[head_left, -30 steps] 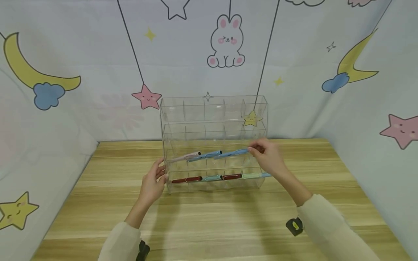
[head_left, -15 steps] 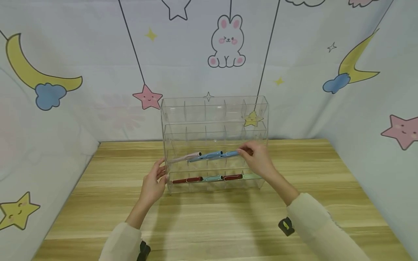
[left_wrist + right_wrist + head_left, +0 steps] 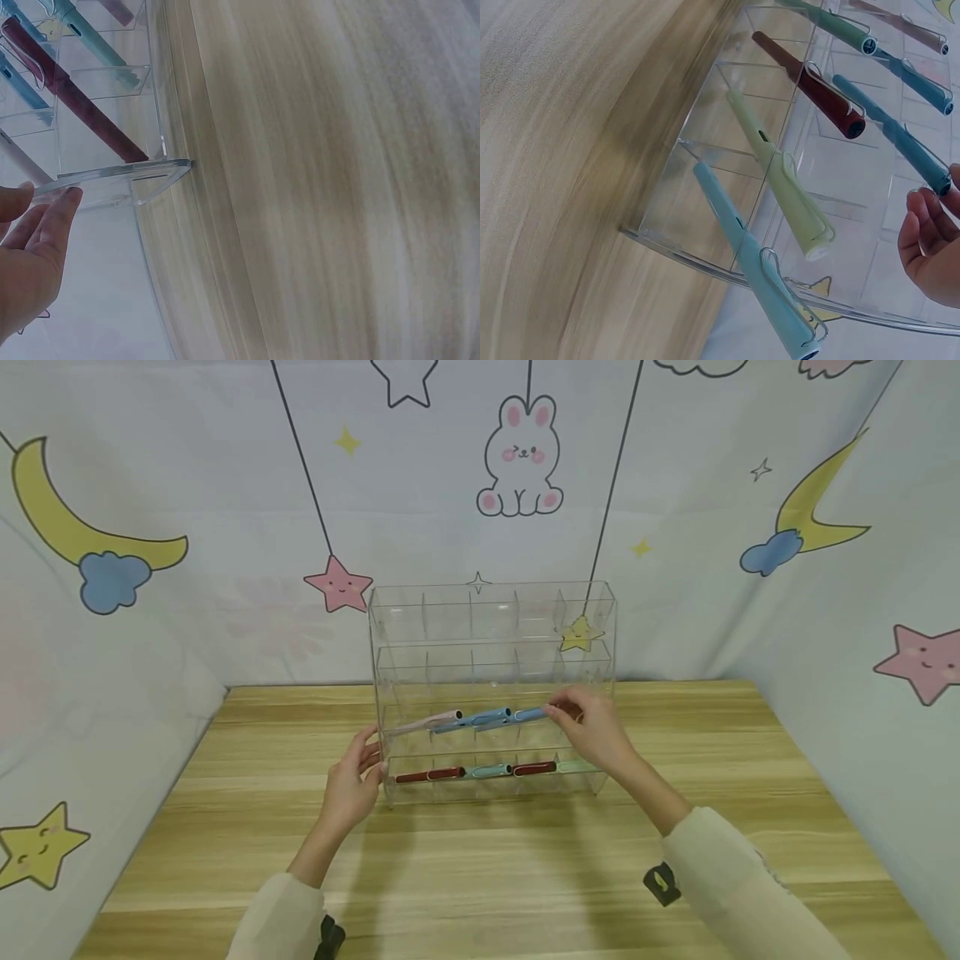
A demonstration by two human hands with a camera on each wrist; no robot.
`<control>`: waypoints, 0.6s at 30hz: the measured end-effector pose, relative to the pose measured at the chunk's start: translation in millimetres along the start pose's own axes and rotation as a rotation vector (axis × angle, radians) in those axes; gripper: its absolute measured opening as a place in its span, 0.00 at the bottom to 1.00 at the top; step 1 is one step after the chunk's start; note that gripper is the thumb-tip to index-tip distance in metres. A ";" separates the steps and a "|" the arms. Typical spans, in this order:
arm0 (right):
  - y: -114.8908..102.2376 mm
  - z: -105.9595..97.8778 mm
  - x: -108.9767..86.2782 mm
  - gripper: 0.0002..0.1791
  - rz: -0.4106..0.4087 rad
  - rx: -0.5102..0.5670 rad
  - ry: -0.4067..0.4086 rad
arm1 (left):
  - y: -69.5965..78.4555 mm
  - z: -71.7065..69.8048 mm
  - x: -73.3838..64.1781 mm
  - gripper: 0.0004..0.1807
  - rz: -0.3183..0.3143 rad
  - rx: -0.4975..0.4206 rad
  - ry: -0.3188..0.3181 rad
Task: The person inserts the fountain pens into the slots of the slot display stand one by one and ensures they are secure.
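Note:
A clear acrylic pen rack [image 3: 492, 673] stands on the wooden table. My left hand [image 3: 352, 781] holds its left side panel, thumb on one face and fingers on the other. My right hand [image 3: 591, 727] pinches the cap end of a blue pen [image 3: 891, 133], which leans in the second row from the bottom. Left of it in that row are another blue pen [image 3: 487, 717] and a pale pink pen [image 3: 442, 719]. The bottom row holds two dark red pens [image 3: 817, 94], a teal pen [image 3: 489, 770], a pale green pen [image 3: 781, 176] and a light blue pen [image 3: 759, 281].
Upper rows of the rack, split by dividers [image 3: 470, 614], rise behind the pens. A white cloth backdrop [image 3: 420, 485] with printed stars, moons and a rabbit encloses the back and sides. The wooden tabletop [image 3: 480, 877] extends in front of the rack.
My right hand has moved left and slightly down with the blue pen, bringing it further into the second row, then nearly stopped. My left hand stays on the rack's side.

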State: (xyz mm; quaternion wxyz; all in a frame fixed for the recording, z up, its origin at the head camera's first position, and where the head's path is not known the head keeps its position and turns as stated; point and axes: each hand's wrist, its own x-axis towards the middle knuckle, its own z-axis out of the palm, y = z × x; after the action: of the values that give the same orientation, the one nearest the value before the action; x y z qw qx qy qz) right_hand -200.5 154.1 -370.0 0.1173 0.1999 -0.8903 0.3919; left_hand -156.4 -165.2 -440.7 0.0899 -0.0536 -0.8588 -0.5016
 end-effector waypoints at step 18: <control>9.2 -25.1 -9.9 0.14 0.027 0.010 -0.105 | 1.2 -0.1 -2.0 0.30 0.030 0.021 0.011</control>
State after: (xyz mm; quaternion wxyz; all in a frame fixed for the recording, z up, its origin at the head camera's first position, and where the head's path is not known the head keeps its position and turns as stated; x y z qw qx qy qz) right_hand -194.5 181.1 -362.9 0.0643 0.2086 -0.8958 0.3871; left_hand -154.2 -164.7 -440.1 0.1027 -0.0625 -0.8625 -0.4916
